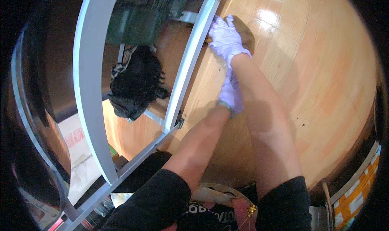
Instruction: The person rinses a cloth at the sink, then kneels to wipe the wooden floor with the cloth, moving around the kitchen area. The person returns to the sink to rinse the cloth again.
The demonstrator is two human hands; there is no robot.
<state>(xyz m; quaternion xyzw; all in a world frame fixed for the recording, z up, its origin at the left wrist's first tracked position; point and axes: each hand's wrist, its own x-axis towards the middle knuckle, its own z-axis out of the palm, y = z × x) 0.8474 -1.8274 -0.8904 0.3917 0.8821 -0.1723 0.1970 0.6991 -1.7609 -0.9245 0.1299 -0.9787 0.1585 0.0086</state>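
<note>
My right hand (226,38), in a thin lavender glove, reaches far out over a light wood-grained panel (273,79). Its fingers are bent beside a grey metal frame (191,60). A brown, rounded piece (245,33) shows just past the glove on the right; its material is unclear, and so is whether I grip it. My left hand (231,92), gloved the same way, lies lower, with my right wrist and forearm crossing over it. The left fingers are mostly hidden, so what they hold cannot be made out.
Within the frame on the left appears a black, crumpled, cloth-like bundle (136,82). A curved grey bar (88,79) and a lower rail (133,167) bound that side. Orange and white wrapped material (355,194) lies at the lower right, beside a thin brown rod (326,200).
</note>
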